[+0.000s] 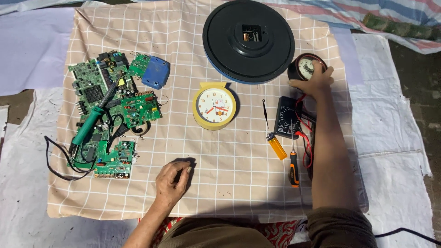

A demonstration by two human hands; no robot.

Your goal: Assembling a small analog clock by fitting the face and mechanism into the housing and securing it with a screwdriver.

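On the checked cloth (239, 151), my right hand (314, 79) closes over the small round clock (304, 65) at two o'clock; light, glass-fronted, best gripped by its rim. My left hand (172, 180) rests loosely curled, empty.

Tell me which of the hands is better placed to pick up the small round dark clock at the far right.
Right hand: it already rests on the small dark clock. The left hand lies curled on the checked cloth, far off.
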